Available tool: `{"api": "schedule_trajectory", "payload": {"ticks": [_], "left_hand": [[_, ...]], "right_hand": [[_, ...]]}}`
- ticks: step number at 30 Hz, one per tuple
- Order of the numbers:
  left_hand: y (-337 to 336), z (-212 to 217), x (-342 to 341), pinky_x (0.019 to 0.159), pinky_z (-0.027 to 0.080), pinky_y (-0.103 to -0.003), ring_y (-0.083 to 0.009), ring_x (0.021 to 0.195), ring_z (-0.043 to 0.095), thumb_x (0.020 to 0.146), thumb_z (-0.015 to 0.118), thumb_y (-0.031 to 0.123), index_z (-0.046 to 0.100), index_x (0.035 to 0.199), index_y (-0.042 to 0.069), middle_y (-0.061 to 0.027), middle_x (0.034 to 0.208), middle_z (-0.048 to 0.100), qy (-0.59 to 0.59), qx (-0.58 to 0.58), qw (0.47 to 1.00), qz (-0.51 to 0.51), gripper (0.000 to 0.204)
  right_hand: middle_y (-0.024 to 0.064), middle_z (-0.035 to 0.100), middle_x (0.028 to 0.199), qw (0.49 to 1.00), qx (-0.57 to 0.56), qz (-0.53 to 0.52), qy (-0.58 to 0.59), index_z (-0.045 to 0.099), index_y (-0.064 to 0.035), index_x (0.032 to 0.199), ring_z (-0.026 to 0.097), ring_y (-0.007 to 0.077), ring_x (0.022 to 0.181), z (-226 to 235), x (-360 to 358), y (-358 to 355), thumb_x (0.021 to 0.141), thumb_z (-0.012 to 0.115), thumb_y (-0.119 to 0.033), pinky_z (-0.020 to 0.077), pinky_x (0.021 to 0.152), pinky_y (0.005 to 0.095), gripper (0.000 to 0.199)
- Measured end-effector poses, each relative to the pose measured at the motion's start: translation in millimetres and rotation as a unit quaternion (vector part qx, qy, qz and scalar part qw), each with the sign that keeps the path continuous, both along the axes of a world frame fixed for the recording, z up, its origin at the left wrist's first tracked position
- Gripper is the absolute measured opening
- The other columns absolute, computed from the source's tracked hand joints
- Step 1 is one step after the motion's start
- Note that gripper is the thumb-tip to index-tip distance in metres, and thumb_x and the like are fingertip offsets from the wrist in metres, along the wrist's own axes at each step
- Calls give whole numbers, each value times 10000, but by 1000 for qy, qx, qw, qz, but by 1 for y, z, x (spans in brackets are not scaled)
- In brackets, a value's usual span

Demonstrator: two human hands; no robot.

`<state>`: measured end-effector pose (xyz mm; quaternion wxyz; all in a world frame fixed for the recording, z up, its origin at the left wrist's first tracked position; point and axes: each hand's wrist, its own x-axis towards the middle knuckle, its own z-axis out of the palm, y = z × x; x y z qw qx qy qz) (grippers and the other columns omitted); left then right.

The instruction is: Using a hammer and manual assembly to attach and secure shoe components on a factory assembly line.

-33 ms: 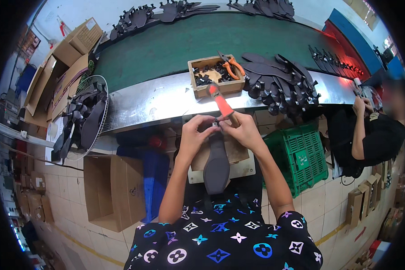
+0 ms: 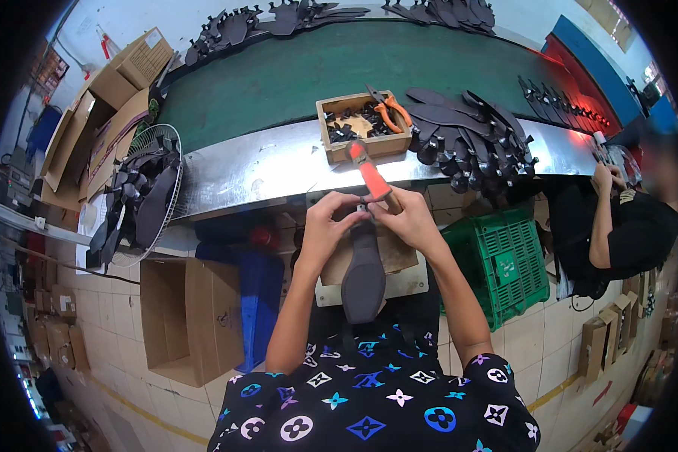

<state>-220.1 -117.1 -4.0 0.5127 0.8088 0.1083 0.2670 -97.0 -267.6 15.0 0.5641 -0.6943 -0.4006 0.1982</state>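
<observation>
A dark grey shoe sole (image 2: 364,282) lies lengthwise in front of me, its wide end toward my body. At its narrow far end, my left hand (image 2: 329,227) is closed, thumb and fingers pinching beside a small pale fitting (image 2: 361,208). My right hand (image 2: 408,220) meets it there, its fingertips closed on the same end. A tool with an orange-red handle (image 2: 373,179) also rests in the right hand, pointing away; its working end is hidden. Beneath the sole are a brown pad (image 2: 401,252) and a cream metal plate (image 2: 414,285).
Past my hands, a wooden box (image 2: 369,148) holds small black parts and orange-handled pliers (image 2: 388,113). More soles (image 2: 467,132) are heaped beside it on the metal ledge (image 2: 241,177). A green crate (image 2: 497,260), a cardboard box (image 2: 192,316) and a seated person (image 2: 618,218) flank me.
</observation>
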Motion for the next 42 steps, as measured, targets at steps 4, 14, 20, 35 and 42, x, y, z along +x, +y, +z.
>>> {"api": "schedule_trajectory", "payload": {"ticks": [4,14,20,35,42], "left_hand": [[2,-1,0,744,517,-292,-185,822,656,778,776,51,687,1019,-16,-93,910,666,-13,17,1000,-10,265],[6,-2,-3,771,526,-353,-289,866,674,773,768,52,661,1013,-17,-148,953,671,-11,39,999,-14,272],[11,-7,-2,776,533,-362,-311,868,681,765,788,68,669,1035,-1,-155,999,689,-20,70,997,-34,303],[19,-15,6,736,504,-244,-88,803,629,755,800,61,748,996,-5,-54,884,722,10,-85,993,-76,255],[20,-11,-8,982,451,-342,-244,1094,662,735,857,258,263,1521,-9,-71,1106,736,-1,60,996,-64,1020]], "right_hand": [[159,666,871,997,0,11,-78,657,15,1026,670,286,814,4,-3,1,845,681,-111,511,751,363,222],[150,677,1063,977,-18,40,-208,635,28,1044,669,329,905,17,-9,-2,766,677,43,521,813,355,281],[139,673,1070,976,-12,6,-219,645,10,1048,665,329,924,8,-16,-5,772,674,45,519,820,352,279],[222,639,804,980,10,-131,-146,543,20,1173,644,398,697,56,-96,-52,975,564,-104,502,633,426,235],[99,608,772,962,44,-138,-232,539,44,1110,580,175,591,104,-98,-68,1014,529,-166,450,534,301,232]]}}
